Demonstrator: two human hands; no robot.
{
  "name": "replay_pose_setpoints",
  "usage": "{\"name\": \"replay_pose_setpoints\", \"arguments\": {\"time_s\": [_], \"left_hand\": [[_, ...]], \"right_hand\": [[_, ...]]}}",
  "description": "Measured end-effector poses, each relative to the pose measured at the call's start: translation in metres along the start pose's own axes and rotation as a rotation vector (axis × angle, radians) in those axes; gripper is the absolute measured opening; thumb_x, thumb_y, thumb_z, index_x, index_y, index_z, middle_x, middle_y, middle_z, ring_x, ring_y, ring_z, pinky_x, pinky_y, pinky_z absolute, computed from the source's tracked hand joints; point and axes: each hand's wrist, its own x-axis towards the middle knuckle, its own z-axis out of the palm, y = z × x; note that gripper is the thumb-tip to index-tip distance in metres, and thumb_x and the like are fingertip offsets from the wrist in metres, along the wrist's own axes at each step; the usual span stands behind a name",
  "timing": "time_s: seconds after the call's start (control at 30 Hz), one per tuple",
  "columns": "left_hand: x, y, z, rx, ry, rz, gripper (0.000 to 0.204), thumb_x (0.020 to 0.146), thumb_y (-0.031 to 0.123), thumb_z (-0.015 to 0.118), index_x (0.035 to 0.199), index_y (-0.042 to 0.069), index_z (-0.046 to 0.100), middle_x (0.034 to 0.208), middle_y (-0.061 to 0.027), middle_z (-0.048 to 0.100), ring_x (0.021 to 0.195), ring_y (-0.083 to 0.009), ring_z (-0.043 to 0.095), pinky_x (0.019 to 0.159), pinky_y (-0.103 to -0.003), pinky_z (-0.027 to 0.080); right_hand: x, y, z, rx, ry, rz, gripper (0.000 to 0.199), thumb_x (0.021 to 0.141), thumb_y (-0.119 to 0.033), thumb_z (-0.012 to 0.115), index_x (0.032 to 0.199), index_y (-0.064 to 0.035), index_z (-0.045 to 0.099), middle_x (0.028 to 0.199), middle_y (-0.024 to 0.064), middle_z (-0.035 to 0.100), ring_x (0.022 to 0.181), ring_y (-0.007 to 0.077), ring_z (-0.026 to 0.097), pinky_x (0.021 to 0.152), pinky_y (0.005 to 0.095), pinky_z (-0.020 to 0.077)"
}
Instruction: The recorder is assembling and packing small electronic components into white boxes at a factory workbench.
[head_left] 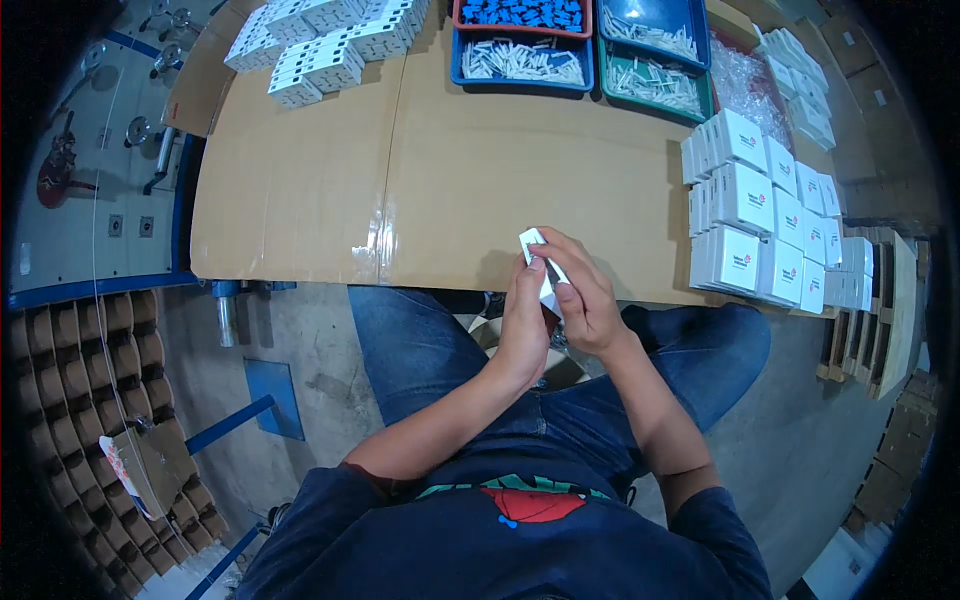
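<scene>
Both the left hand point(525, 315) and right hand point(585, 290) grasp a small white carton point(540, 262), seemingly closing its flap; finished cartons point(745, 200) stack at three o'clock on the worktop point(440, 170).

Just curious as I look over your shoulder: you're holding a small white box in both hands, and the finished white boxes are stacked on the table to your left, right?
Not quite. Both hands, left hand and right hand, do hold the small white box, but the stacked boxes nearest them stand on the table at the person's right, not left. The head view shows it.
</scene>
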Motion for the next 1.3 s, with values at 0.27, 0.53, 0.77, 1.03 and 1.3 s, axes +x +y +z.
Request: {"name": "replay_pose_setpoints", "arguments": {"time_s": [0.27, 0.53, 0.77, 1.03, 1.3], "left_hand": [[0.004, 0.007, 0.001, -0.007, -0.002, -0.031, 0.055, 0.107, 0.055, 0.042, 0.136, 0.01, 0.052, 0.122, -0.0063, 0.061, 0.115, -0.0184, 0.061, 0.101, -0.036, 0.048], [0.014, 0.045, 0.003, 0.053, -0.151, -0.266, 0.088, 0.101, 0.078, 0.018, 0.148, 0.009, 0.047, 0.129, -0.0143, 0.062, 0.106, -0.0253, 0.068, 0.096, -0.039, 0.057], [0.02, 0.031, -0.007, 0.002, -0.086, -0.232, 0.099, 0.094, 0.087, 0.015, 0.146, 0.008, 0.047, 0.129, -0.013, 0.063, 0.115, -0.0242, 0.067, 0.093, -0.038, 0.057], [0.026, 0.019, -0.013, -0.019, -0.065, -0.295, 0.089, 0.095, 0.085, 0.023, 0.137, 0.012, 0.054, 0.121, -0.0125, 0.066, 0.11, -0.0275, 0.069, 0.089, -0.045, 0.06], [0.024, 0.02, -0.012, -0.036, -0.104, -0.289, 0.087, 0.097, 0.082, 0.02, 0.135, 0.011, 0.052, 0.119, -0.0126, 0.065, 0.109, -0.0264, 0.069, 0.087, -0.042, 0.06]], "right_hand": [[0.012, -0.011, -0.013, 0.036, -0.08, 0.001, 0.061, 0.102, -0.043, 0.061, 0.148, -0.0034, 0.054, 0.155, 0.0258, 0.045, 0.14, 0.0413, 0.05, 0.114, 0.0454, 0.0419], [0.007, -0.011, -0.027, -0.318, -0.148, -0.043, 0.086, 0.075, -0.038, 0.088, 0.147, -0.0048, 0.055, 0.158, 0.0198, 0.046, 0.146, 0.0392, 0.045, 0.118, 0.0503, 0.0371], [0.008, -0.013, -0.021, -0.352, -0.07, -0.03, 0.087, 0.071, -0.05, 0.087, 0.142, -0.0064, 0.061, 0.141, 0.0187, 0.058, 0.131, 0.0389, 0.056, 0.114, 0.0532, 0.0393], [0.005, -0.004, -0.015, -0.264, -0.155, -0.032, 0.085, 0.074, -0.051, 0.083, 0.142, -0.0055, 0.06, 0.139, 0.0177, 0.058, 0.127, 0.0375, 0.058, 0.109, 0.0471, 0.0445], [0.006, -0.005, -0.016, -0.178, -0.155, 0.053, 0.078, 0.079, -0.049, 0.082, 0.14, -0.0046, 0.062, 0.133, 0.0172, 0.059, 0.12, 0.0356, 0.058, 0.104, 0.0464, 0.046]]}}
